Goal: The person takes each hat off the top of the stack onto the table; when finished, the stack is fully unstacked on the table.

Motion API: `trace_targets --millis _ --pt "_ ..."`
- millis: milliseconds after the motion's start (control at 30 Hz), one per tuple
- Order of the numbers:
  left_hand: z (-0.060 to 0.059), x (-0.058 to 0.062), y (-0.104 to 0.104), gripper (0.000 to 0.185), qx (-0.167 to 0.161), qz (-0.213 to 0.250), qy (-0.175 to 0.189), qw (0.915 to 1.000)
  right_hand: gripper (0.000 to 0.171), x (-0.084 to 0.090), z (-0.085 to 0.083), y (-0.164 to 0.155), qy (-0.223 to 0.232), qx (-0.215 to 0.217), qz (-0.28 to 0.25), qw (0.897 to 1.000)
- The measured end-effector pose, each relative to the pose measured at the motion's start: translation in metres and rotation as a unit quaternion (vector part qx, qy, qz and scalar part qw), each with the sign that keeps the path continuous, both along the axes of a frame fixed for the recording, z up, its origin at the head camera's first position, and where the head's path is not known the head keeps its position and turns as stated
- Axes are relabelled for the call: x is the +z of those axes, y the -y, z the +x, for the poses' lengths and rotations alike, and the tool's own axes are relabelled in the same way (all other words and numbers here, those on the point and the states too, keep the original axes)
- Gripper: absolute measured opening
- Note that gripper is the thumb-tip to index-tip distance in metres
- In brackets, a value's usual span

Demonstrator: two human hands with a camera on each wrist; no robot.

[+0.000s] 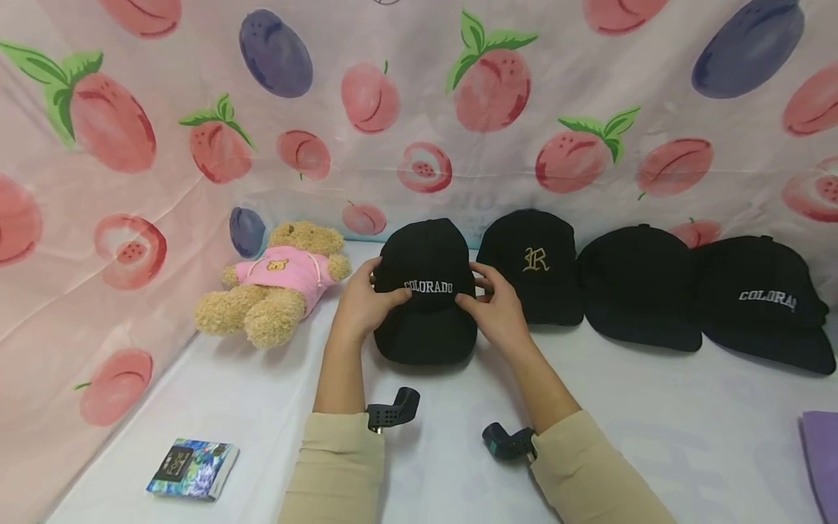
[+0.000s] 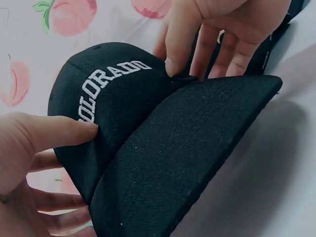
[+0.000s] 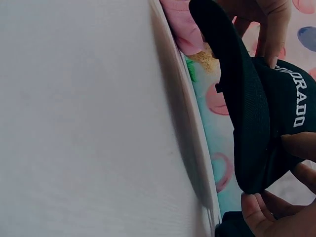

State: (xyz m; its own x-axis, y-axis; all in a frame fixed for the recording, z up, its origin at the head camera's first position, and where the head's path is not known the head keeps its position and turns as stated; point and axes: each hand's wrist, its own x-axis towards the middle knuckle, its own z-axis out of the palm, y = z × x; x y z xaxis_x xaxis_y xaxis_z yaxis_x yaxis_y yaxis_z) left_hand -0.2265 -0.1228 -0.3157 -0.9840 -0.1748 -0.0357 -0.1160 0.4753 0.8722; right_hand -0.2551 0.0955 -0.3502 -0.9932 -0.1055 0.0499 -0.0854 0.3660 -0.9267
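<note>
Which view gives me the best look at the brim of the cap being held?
The left wrist view: the brim fills the frame, its top face plain. The head view shows the COLORADO cap whole but small, between left hand and right hand. The right wrist view shows it edge-on.

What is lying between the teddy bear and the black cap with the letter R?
In the head view, the COLORADO cap lies between teddy bear and R cap, held by left hand and right hand.

A pale pink cloth backdrop (image 1: 419, 109) printed with peaches and purple plums fills the upper half of the head view and folds forward down the left side. Below it, a white tabletop (image 1: 655, 422) spreads across the lower frame under soft, even light.
</note>
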Motion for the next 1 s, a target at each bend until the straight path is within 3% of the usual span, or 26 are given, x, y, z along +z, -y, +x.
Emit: trace_targets --millis 167,400,700,1000 --pt "-0.005 0.003 -0.004 0.082 0.003 -0.001 -0.016 0.9999 0.062 0.007 -0.004 0.000 -0.016 -0.007 0.003 1.000" --pt "-0.013 0.002 -0.004 0.081 -0.001 -0.015 -0.027 0.9995 0.062 0.003 -0.012 0.003 -0.026 -0.014 0.004 1.000" --pt "-0.035 0.000 0.002 0.083 -0.023 -0.010 -0.043 0.9987 0.063 0.006 -0.025 0.003 -0.028 -0.016 0.021 0.999" --pt "-0.055 0.005 0.002 0.081 -0.045 -0.065 -0.041 0.9960 0.066 0.005 -0.037 0.000 -0.013 -0.019 0.012 1.000"
